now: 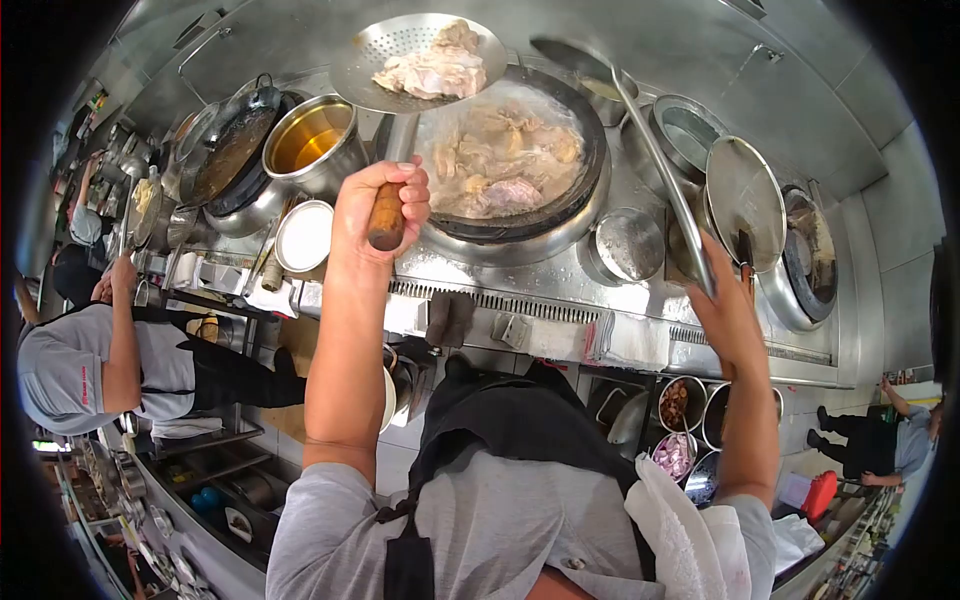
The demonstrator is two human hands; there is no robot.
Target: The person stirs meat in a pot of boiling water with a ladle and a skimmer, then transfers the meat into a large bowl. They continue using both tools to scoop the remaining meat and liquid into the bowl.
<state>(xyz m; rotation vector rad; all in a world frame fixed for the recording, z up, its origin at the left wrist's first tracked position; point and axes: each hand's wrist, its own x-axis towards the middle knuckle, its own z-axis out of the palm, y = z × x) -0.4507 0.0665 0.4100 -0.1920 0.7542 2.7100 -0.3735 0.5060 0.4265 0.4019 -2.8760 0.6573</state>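
Observation:
My left hand point(352, 205) is wrapped round the wooden handle of a perforated strainer point(375, 55), which is raised above the far left rim of a wok. Pale pieces of meat point(440, 68) lie in the strainer. More meat point(515, 150) sits in cloudy, bubbling liquid in the wok point(600, 165). My right hand point(725, 310) is closed on the long metal handle of a ladle point(665, 165). The ladle's dark bowl points away from me, over a small pot point(603, 88) behind the wok's right side. My right fingers are partly hidden.
A steel pot of amber liquid point(310, 138) stands left of the wok, beside another wok point(235, 150). A metal bowl point(628, 245), a mesh strainer point(745, 205) and a basin point(688, 130) are on the right. A co-worker point(120, 360) stands at left; another person point(890, 440) is far right.

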